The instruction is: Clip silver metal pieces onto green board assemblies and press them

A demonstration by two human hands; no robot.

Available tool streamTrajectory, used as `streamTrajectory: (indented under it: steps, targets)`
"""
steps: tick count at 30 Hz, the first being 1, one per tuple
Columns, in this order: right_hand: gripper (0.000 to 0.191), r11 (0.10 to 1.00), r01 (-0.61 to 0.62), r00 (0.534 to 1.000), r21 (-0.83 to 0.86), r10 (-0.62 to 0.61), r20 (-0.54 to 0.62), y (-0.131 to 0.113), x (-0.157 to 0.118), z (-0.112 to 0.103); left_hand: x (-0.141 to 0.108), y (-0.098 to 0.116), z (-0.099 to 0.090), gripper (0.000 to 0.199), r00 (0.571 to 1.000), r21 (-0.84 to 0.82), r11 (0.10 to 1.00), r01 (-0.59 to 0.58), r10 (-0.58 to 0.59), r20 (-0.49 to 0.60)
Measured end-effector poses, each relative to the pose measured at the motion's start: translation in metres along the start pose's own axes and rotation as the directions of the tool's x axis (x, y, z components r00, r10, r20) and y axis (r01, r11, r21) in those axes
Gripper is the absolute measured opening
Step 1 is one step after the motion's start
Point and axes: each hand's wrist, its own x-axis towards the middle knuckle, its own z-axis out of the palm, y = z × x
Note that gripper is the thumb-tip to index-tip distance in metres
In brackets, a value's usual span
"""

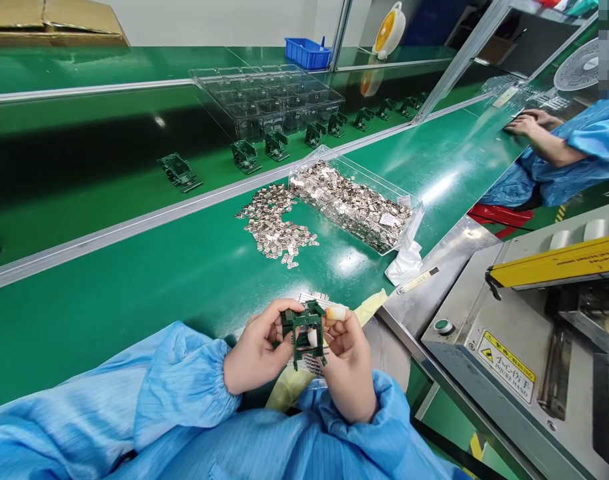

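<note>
Between my two hands, close to the table's front edge, is a dark green plastic frame [304,327] with open sides and thin legs. My left hand [261,350] grips its left side with thumb and fingers. On the other side my right hand [348,353] closes on it, a white cover with an orange stain on one fingertip. Any small part in the right fingers is hidden. Below the frame lie yellow tape or paper [289,387] and a partly covered strip of small metal pieces. Ahead is a loose pile of small silver metal pieces [277,227].
A clear bin [354,200] full of silver pieces stands beside the pile. Several similar green frames [245,157] line the belt beyond the metal rail, near a clear compartment tray [284,100]. At right are a machine [464,333] and a co-worker's hands [531,123].
</note>
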Motion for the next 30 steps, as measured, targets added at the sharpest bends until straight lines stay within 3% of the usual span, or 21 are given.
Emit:
streamTrajectory:
  steps: [5, 13, 22, 30]
  targets:
    - [0.028, 0.999, -0.050, 0.998, 0.017, 0.051, -0.028, 0.000, 0.002, 0.000, 0.001, 0.000, 0.000, 0.033, 1.000, -0.034, 0.999, 0.007, -0.007, -0.001]
    - [0.027, 1.000, -0.026, 0.998, -0.009, 0.025, -0.062, 0.001, -0.002, 0.001, 0.002, 0.006, 0.002, 0.029, 0.998, -0.092, 0.996, 0.015, -0.009, 0.058]
    - [0.031, 1.000, 0.001, 0.998, 0.010, 0.000, -0.061, 0.001, -0.005, 0.002, 0.004, 0.010, 0.003, 0.032, 0.998, -0.126, 0.992, 0.031, -0.025, 0.052]
    - [0.031, 0.999, -0.034, 0.993, 0.001, 0.033, -0.114, 0.008, -0.004, 0.000, 0.002, 0.010, 0.002, 0.031, 0.998, -0.022, 1.000, -0.007, 0.008, 0.060]
